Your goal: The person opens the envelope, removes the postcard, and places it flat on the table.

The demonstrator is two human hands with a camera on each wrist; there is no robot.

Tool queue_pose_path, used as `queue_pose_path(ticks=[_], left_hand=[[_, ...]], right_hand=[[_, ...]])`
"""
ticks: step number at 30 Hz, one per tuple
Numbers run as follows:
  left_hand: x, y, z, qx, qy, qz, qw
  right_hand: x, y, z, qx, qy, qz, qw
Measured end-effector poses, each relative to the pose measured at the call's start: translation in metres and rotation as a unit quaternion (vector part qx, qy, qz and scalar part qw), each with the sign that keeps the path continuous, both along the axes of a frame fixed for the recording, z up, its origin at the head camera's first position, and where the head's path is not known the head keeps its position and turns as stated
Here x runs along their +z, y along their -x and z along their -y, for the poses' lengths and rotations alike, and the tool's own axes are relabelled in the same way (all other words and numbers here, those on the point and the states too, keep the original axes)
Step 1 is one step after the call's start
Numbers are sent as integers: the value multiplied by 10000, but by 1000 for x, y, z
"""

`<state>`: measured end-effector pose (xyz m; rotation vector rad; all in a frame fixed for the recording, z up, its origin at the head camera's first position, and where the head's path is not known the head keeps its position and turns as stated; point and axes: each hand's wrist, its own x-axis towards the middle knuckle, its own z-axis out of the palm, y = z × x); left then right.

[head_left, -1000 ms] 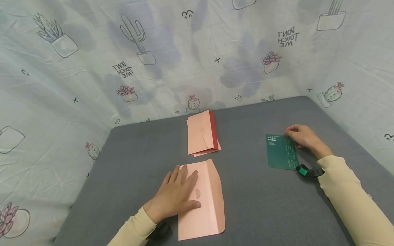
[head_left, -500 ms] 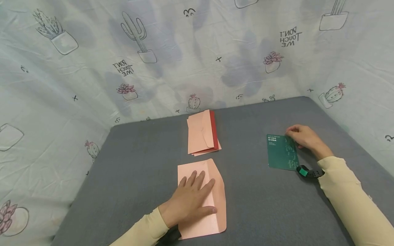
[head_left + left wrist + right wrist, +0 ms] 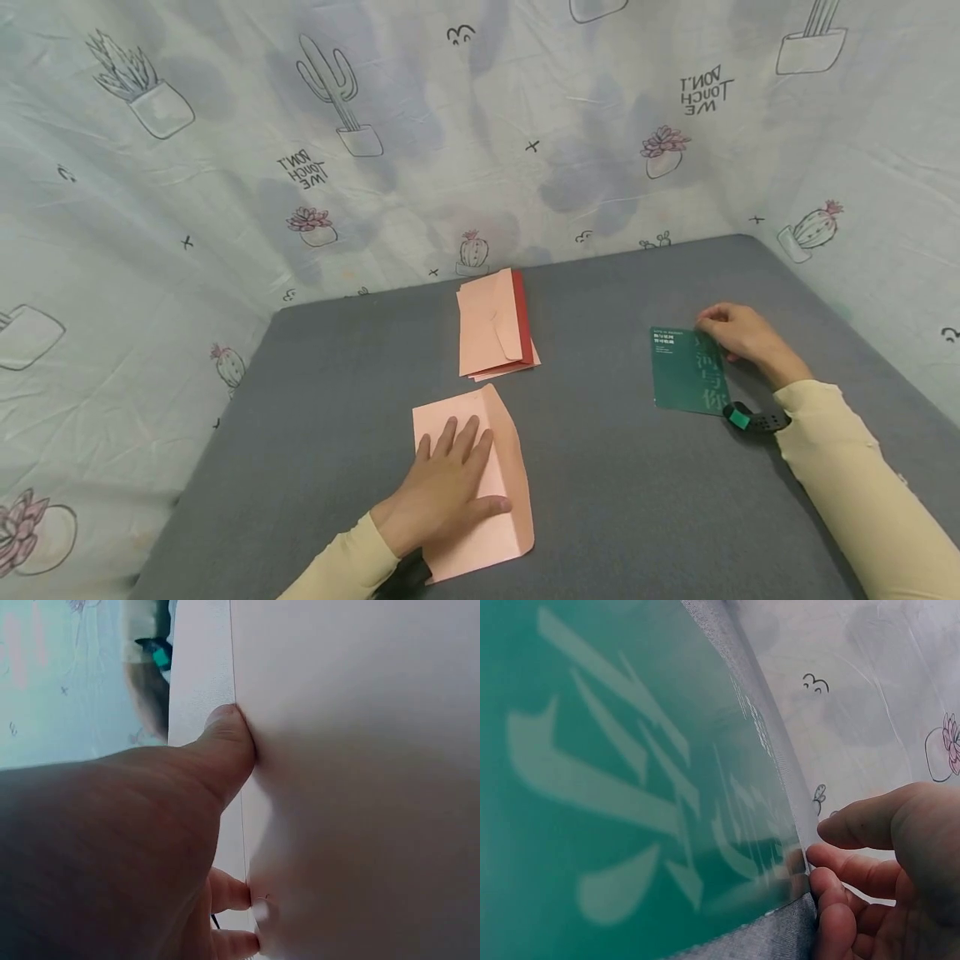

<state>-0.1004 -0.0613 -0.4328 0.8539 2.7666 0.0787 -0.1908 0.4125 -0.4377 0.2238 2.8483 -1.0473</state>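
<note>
My left hand (image 3: pixel 442 492) lies with its fingers spread on a pink envelope (image 3: pixel 472 557) whose flap (image 3: pixel 517 500) is unfolded to the right. Close up in the left wrist view, the thumb (image 3: pixel 229 735) presses near the fold line. At the right, a green card (image 3: pixel 686 375) with pale printed characters rests on the table. My right hand (image 3: pixel 738 333) is at its upper right corner. The right wrist view shows the fingertips (image 3: pixel 823 881) right at the card's edge, with the thumb (image 3: pixel 862 821) apart from the card.
Several pink envelopes (image 3: pixel 483 325) lie stacked near the table's back edge, with a strip of red (image 3: pixel 521 312) along their right side. The grey tabletop (image 3: pixel 600 500) is bordered by a pale curtain (image 3: pixel 420 167) printed with cacti.
The left hand first moved right across the envelope, then drew back left, and the envelope shifted left and tilted slightly with it. The right hand and green card stayed put.
</note>
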Motion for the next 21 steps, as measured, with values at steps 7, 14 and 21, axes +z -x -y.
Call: queue_pose_path(ticks=[7, 14, 21], left_hand=[[2, 2, 16, 582, -66, 160, 9982], [7, 11, 30, 831, -173, 296, 9959], [7, 23, 43, 789, -379, 508, 9949]], right_hand=[[2, -1, 2, 43, -37, 0, 10000], [0, -2, 3, 42, -19, -70, 10000], [0, -1, 2, 56, -41, -94, 9999]])
